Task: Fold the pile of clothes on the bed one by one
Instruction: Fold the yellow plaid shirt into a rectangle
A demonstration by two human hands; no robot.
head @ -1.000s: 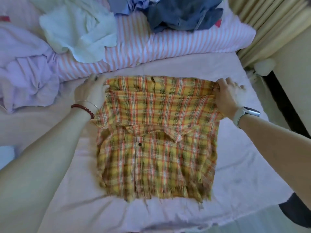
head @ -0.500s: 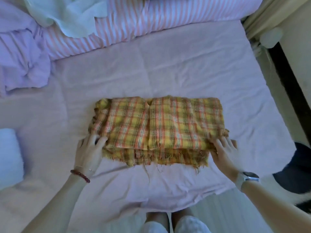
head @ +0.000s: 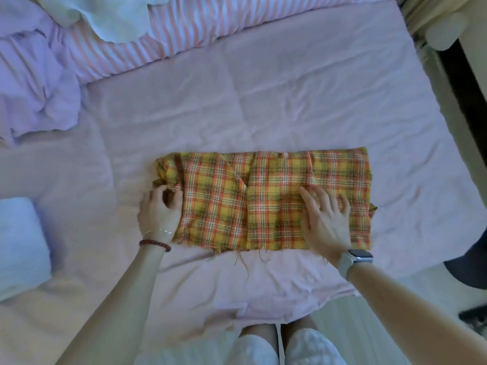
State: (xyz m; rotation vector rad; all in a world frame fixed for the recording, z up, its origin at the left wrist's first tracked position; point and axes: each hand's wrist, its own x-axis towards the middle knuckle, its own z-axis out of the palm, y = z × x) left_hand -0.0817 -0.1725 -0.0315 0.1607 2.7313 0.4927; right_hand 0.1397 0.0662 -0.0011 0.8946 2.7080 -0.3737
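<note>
1. Head view, main thing: your plaid shirt (head: pixel 263 196) lies folded into a wide flat band on the pink sheet of the bed (head: pixel 290 101), near the bed's front edge, its frayed hem with loose threads toward you.
2. Head view, left side: your left hand (head: pixel 160 209) sits at the band's left end, fingers curled in around the bunched edge of the cloth there, thumb side against the fabric. A red bead bracelet (head: pixel 155 245) and a thin chain circle that wrist.
3. Head view, right side: your right hand (head: pixel 326 219) lies palm down on the right half of the shirt, fingers straight and spread, pressing flat on the plaid. A watch (head: pixel 354 260) with a pale band is on that wrist.
4. Head view, farther off: a striped pink and white pillow (head: pixel 184 30) runs along the far side of the bed, with a pale green garment (head: pixel 113 17) draped on it. A crumpled lilac garment (head: pixel 34 85) lies at the far left, well apart from the shirt.
5. Head view, bottom edge: your legs (head: pixel 279 346) in white shorts stand against the bed's front edge.
</note>
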